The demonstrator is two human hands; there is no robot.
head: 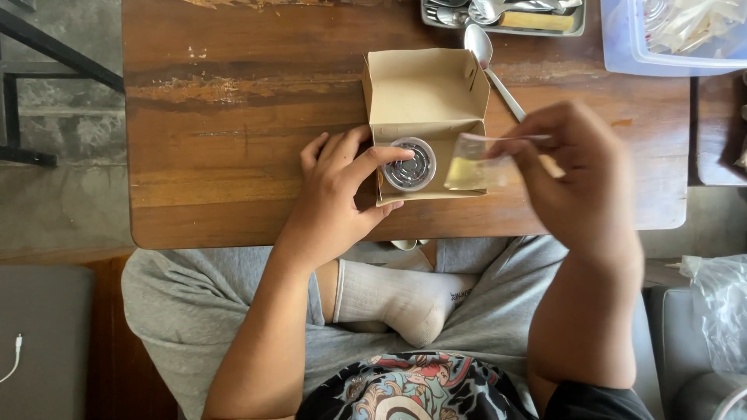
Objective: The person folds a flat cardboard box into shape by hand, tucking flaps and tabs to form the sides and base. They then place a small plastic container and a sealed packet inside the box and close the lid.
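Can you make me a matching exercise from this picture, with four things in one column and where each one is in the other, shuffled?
Things:
1. small round cup with clear lid
2. clear sachet
3. metal spoon
4. cardboard box

Places:
A. pinched in the right hand
B. lying on the wooden table beside the box's right side
C. inside the box, under the left hand's fingertips
D. open on the table in front of the person

Pairs: 1-C, 2-A, 3-B, 4-D
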